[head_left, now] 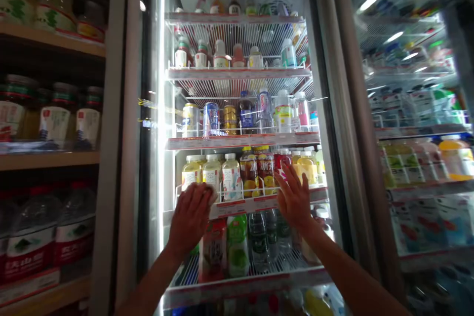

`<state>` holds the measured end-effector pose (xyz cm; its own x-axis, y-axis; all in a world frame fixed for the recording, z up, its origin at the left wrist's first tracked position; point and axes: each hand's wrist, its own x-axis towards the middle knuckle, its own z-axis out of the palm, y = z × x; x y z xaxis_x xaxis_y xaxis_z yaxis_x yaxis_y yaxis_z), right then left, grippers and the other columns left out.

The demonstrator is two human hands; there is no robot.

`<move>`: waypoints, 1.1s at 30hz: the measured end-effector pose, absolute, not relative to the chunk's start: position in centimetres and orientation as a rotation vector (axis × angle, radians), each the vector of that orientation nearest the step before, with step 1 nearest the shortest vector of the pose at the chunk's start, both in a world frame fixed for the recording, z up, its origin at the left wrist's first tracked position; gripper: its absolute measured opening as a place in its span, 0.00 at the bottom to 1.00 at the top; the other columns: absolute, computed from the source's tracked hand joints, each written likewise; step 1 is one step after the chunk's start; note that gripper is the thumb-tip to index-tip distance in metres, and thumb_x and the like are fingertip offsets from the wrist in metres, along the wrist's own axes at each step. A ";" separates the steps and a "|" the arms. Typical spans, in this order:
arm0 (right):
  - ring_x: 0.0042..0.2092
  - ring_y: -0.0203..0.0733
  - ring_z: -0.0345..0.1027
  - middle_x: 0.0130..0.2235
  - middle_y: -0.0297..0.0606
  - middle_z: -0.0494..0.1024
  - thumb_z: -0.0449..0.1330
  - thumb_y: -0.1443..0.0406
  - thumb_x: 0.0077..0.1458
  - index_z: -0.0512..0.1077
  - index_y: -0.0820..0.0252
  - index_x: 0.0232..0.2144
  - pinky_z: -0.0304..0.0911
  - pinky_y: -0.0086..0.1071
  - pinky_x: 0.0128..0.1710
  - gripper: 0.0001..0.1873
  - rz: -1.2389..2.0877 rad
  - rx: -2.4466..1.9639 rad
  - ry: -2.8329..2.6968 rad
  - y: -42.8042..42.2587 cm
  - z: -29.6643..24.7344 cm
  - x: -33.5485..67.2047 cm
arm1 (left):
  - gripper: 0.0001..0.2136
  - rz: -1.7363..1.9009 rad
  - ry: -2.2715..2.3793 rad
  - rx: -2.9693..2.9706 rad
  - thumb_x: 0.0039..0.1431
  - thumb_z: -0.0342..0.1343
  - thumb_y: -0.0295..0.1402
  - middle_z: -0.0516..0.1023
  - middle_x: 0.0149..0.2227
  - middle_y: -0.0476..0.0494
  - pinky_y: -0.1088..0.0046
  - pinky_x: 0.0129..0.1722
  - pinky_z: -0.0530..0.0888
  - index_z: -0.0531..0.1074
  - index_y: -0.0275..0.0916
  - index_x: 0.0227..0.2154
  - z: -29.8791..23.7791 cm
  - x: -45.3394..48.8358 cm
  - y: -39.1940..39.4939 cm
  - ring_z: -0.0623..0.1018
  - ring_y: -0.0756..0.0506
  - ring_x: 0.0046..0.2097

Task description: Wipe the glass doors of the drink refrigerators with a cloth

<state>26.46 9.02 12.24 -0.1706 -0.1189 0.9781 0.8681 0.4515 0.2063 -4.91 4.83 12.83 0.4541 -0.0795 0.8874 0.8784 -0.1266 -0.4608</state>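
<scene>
I am facing an open, lit drinks fridge. My left hand (190, 218) shows its back, with the fingers curled over something pale at the front rail (240, 205) of the middle shelf, just below a pale yellow bottle (191, 172). What it grips is hidden. My right hand (294, 198) is open with the fingers spread. It is raised in front of the same shelf, close to a red-labelled bottle (281, 160) and a yellow bottle (306, 165). Between my hands stand a white-labelled bottle (231, 176) and orange fruit drinks (249, 173).
Below the rail stand a green bottle (237, 244) and clear water bottles (259, 237). Cans (211, 118) fill the shelf above. A dark door frame (355, 133) borders the fridge on the right, beside another glass-fronted cooler (418, 158). Wooden shelves hold jars (55, 121) and large water bottles (74, 229).
</scene>
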 end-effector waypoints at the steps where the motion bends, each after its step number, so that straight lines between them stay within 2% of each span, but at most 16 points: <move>1: 0.66 0.45 0.42 0.65 0.40 0.54 0.48 0.69 0.58 0.54 0.54 0.61 0.37 0.50 0.64 0.28 -1.014 -0.696 -1.480 9.0 12.2 26.5 | 0.30 -0.962 -0.736 -1.467 0.58 0.49 0.27 0.62 0.61 0.39 0.56 0.60 0.60 0.48 0.42 0.63 13.0 -5.2 4.8 0.55 0.40 0.65; 5: 0.66 0.46 0.42 0.64 0.42 0.55 0.48 0.70 0.58 0.54 0.55 0.61 0.38 0.50 0.64 0.28 -1.018 -0.703 -1.486 9.0 12.2 26.4 | 0.28 -1.322 -0.898 -1.146 0.60 0.46 0.28 0.54 0.64 0.33 0.49 0.60 0.57 0.48 0.38 0.63 14.2 -6.3 4.8 0.52 0.37 0.65; 7: 0.66 0.46 0.42 0.64 0.42 0.56 0.48 0.70 0.58 0.53 0.55 0.61 0.37 0.50 0.64 0.28 -1.025 -0.695 -1.478 9.0 12.2 26.4 | 0.29 -1.306 -0.904 -1.156 0.60 0.47 0.27 0.54 0.64 0.33 0.49 0.60 0.57 0.47 0.38 0.63 14.0 -6.0 4.8 0.51 0.37 0.66; 11: 0.66 0.46 0.42 0.65 0.40 0.54 0.48 0.70 0.58 0.51 0.54 0.62 0.37 0.50 0.64 0.30 -1.028 -0.692 -1.473 9.1 12.2 26.4 | 0.31 -0.966 -0.728 -1.511 0.59 0.49 0.27 0.62 0.61 0.40 0.56 0.60 0.60 0.46 0.44 0.63 12.9 -5.1 4.8 0.55 0.41 0.65; 16: 0.66 0.45 0.42 0.65 0.39 0.53 0.48 0.70 0.57 0.51 0.53 0.62 0.36 0.50 0.64 0.30 -1.009 -0.712 -1.478 8.9 12.3 26.3 | 0.29 -1.317 -0.853 -1.165 0.60 0.47 0.28 0.52 0.64 0.34 0.48 0.60 0.57 0.46 0.39 0.63 13.7 -4.7 5.0 0.51 0.36 0.66; 21: 0.66 0.45 0.41 0.65 0.41 0.53 0.48 0.70 0.58 0.51 0.54 0.62 0.36 0.50 0.64 0.29 -0.992 -0.746 -1.481 8.6 12.3 26.4 | 0.30 -0.905 -0.659 -1.527 0.58 0.50 0.26 0.66 0.58 0.40 0.58 0.61 0.59 0.50 0.42 0.62 13.5 -4.0 4.9 0.55 0.41 0.65; 23: 0.66 0.45 0.41 0.65 0.42 0.54 0.47 0.69 0.58 0.51 0.54 0.62 0.37 0.50 0.64 0.29 -0.990 -0.752 -1.472 8.5 12.3 26.7 | 0.30 -0.983 -0.674 -1.441 0.57 0.50 0.26 0.66 0.58 0.38 0.57 0.60 0.60 0.50 0.41 0.62 13.7 -4.3 4.8 0.56 0.40 0.64; 26: 0.67 0.45 0.41 0.64 0.42 0.55 0.47 0.69 0.58 0.52 0.55 0.61 0.38 0.50 0.63 0.28 -0.994 -0.766 -1.466 8.5 12.1 27.2 | 0.30 -1.243 -0.789 -1.222 0.58 0.49 0.26 0.59 0.62 0.32 0.51 0.60 0.59 0.49 0.37 0.63 13.9 -4.1 4.9 0.53 0.37 0.65; 28: 0.67 0.45 0.41 0.64 0.43 0.55 0.47 0.69 0.58 0.53 0.55 0.61 0.38 0.51 0.63 0.28 -0.994 -0.785 -1.474 8.6 12.0 27.4 | 0.29 -1.171 -0.769 -1.299 0.58 0.49 0.27 0.60 0.61 0.33 0.52 0.60 0.59 0.49 0.38 0.63 13.9 -3.3 5.0 0.53 0.37 0.65; 31: 0.67 0.45 0.40 0.64 0.43 0.55 0.47 0.68 0.59 0.55 0.56 0.60 0.39 0.50 0.63 0.27 -0.983 -0.805 -1.471 8.6 12.0 27.3 | 0.28 -0.858 -0.612 -1.564 0.59 0.49 0.28 0.66 0.58 0.41 0.59 0.61 0.59 0.52 0.43 0.62 14.5 -2.6 5.2 0.56 0.41 0.64; 33: 0.66 0.45 0.41 0.64 0.43 0.56 0.47 0.68 0.59 0.56 0.56 0.59 0.38 0.50 0.63 0.26 -0.977 -0.803 -1.463 8.6 12.1 27.4 | 0.27 -0.910 -0.621 -1.553 0.59 0.48 0.28 0.66 0.59 0.41 0.60 0.61 0.58 0.53 0.42 0.61 15.6 -2.9 5.3 0.56 0.42 0.64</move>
